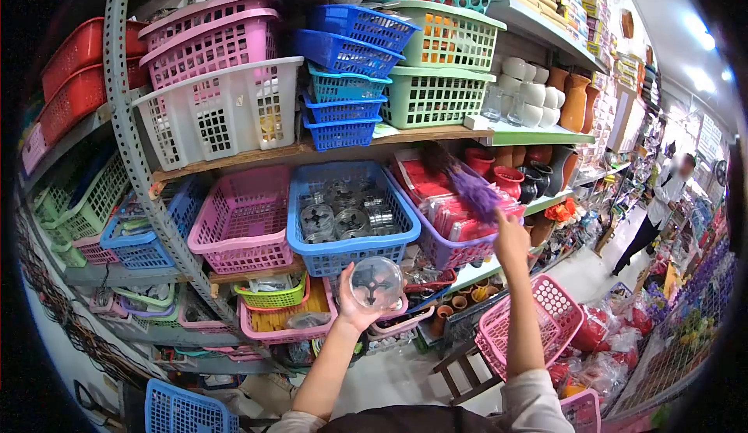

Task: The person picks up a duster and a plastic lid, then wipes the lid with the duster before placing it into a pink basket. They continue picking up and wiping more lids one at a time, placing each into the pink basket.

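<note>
**Standing before crowded shop shelves, duster in one hand and clear container in the other**

Racks on a grey slotted metal upright (125, 106) fill the wall of a narrow shop. Their wooden shelf boards (421, 135) are stacked with plastic lattice baskets in pink, blue, green, white and red. A pale tiled floor (592, 269) runs down the aisle, where another person (662, 207) stands well apart.

At chest height a blue plastic lattice basket (351, 255) holds clear round pieces. A pink plastic lattice basket (241, 230) sits just beside it on one side and a lavender basket of red packets (440, 250) on the other. Brown clay pots (576, 102) and white ceramic cups (534, 90) fill the far shelves. A pink basket on a dark stool (538, 320) stands low in the aisle, near the right forearm.

The left hand (352, 302) is raised palm-up, its grip cupped around a clear round plastic container (376, 283) just below the blue basket's front. The right hand (510, 244) reaches up with its grip clenched on a purple feather duster (474, 190), whose plume lies over the red packets.
</note>
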`<state>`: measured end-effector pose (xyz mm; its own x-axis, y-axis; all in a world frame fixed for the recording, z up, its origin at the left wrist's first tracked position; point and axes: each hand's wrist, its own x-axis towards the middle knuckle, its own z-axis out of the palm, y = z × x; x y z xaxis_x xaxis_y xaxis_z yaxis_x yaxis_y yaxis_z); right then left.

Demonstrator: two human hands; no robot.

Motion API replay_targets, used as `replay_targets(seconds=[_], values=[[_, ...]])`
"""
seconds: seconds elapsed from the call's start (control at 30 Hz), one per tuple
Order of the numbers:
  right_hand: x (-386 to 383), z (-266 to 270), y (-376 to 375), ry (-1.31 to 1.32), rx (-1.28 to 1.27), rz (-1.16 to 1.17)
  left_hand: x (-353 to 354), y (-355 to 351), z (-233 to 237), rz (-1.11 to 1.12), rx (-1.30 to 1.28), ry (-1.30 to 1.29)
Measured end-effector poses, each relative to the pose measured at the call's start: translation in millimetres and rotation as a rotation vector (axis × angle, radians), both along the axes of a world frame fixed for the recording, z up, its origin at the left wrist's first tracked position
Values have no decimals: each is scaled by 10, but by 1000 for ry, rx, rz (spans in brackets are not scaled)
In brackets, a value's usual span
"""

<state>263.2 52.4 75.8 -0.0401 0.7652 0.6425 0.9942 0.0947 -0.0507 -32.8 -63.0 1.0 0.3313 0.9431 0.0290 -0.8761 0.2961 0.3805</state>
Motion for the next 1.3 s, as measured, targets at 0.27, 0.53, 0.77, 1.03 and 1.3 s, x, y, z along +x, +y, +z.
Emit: replay_targets(seconds=[0.27,0.53,0.77,1.03,1.3], values=[[-421,0,524,-7,-85,113,136,55,76,-48,-33,-1],[-918,235,-344,128,117,584,54,152,73,-29,63,-25],[-1586,91,-968,195,-125,1175,-59,106,214,196,56,154],[-1957,-21,-372,1020,-22,1111,-481,267,266,585,566,940],[-2486,-267,1104,926,-411,883,-1006,398,207,1174,812,2345]])
